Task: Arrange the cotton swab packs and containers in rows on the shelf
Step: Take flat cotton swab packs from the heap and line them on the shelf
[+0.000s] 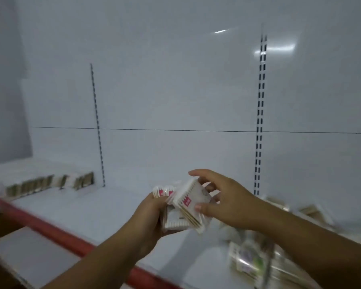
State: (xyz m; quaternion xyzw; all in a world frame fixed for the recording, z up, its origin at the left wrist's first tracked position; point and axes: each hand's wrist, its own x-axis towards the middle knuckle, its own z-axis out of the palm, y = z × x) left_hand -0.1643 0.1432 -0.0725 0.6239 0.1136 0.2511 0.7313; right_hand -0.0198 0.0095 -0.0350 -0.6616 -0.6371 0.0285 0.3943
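White-and-pink cotton swab pack (193,202) is hanging over the shelf (113,205), right hand (223,203) fingers (202,174) pinching its edges, probably peeling it off for placing. Left hand (149,215) is clamping a stack (162,192) as feed. Finished row (50,182) is sitting far left, loose pile (248,261) right.

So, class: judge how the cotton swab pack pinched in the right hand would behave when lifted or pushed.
Probably light: the right hand holds the cotton swab pack with just its fingers. Likely fairly stiff: its sticks lie side by side and it keeps a flat shape. The clear wrap may slide easily on the smooth shelf.
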